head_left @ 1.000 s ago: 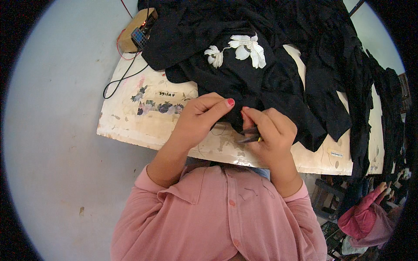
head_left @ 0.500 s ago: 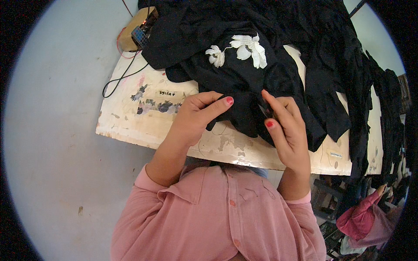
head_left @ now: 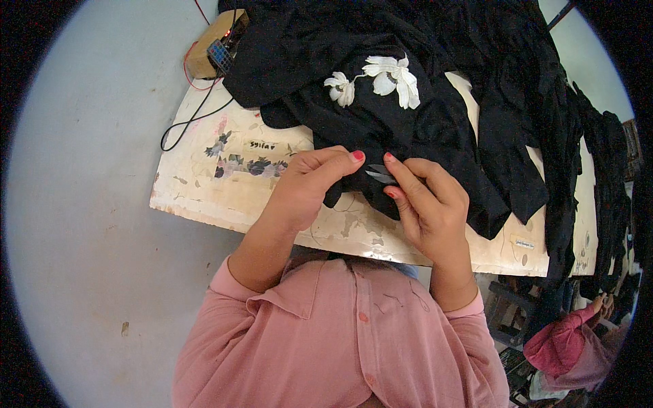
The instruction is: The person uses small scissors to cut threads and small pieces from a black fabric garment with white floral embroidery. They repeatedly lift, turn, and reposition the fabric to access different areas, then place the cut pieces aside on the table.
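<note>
Black fabric (head_left: 381, 129) lies in folds over the table, with white flower appliqués (head_left: 389, 78) on it. My left hand (head_left: 307, 183) pinches the near edge of this fabric between thumb and fingers. In my right hand (head_left: 435, 207) is a pair of thread snips (head_left: 381, 174), held between thumb and fingers. Their two blades stand a little apart and point left, toward the cloth beside my left thumb. Whether they touch a thread is too fine to make out.
The wooden table (head_left: 340, 245) has worn paint and floral stickers (head_left: 255, 165). At its far left stand a cardboard box (head_left: 209, 46) with a small device and a looped black cable (head_left: 178, 128). More black cloth (head_left: 561, 190) hangs at the right. Another person (head_left: 564, 340) sits at lower right.
My right hand has moved left with the snips, and the blades are now closer to my left thumb. The fabric has shifted slightly; my left hand keeps its pinch.
</note>
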Demonstrator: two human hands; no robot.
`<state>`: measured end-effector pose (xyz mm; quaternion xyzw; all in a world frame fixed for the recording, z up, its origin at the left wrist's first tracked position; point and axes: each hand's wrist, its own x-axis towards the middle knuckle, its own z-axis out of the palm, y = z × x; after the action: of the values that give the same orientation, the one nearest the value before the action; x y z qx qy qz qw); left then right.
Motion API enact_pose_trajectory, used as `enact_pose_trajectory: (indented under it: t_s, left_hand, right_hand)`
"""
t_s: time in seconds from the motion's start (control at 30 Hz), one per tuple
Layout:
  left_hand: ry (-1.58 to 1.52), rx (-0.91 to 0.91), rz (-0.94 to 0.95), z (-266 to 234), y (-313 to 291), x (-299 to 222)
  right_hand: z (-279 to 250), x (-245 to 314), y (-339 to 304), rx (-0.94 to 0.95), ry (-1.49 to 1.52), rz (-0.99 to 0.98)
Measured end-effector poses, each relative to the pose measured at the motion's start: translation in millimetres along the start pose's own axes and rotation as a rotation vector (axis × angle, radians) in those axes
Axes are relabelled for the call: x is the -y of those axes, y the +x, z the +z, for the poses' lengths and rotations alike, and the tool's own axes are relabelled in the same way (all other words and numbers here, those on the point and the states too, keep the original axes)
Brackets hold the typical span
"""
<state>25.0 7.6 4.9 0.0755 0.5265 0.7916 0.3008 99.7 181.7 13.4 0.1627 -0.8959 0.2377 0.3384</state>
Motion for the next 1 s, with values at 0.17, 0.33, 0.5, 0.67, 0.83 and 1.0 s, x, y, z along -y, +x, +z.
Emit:
enact_pose_trajectory:
  t_s: [0.17, 0.33, 0.5, 0.67, 0.83, 1.0]
  left_hand:
    - [0.022, 0.032, 0.024, -9.3, 2.6, 7.0]
    - [-0.02, 0.034, 0.003, -6.0, 2.7, 3.8]
    - [0.019, 0.034, 0.028, -4.7, 2.2, 4.4]
    - [0.004, 0.034, 0.022, -2.2, 2.1, 2.1]
    - [0.063, 0.054, 0.026, -7.3, 2.4, 4.5]
    - [0.243, 0.117, 0.162, -4.6, -0.7, 2.8]
  right_hand:
    - [3.8, -3.7, -3.4, -0.02, 0.093, 0.075]
    - [-2.0, -5.1, -4.6, -0.014, 0.219, 0.183]
    - [0.1, -2.8, -2.5, 0.009, 0.18, 0.146]
    - [4.0, -4.5, -1.0, -0.004, 0.077, 0.058]
    - [-1.5, -0.7, -1.2, 0.008, 0.194, 0.183]
    - [-7.7, -6.5, -5.2, 0.073, 0.405, 0.295]
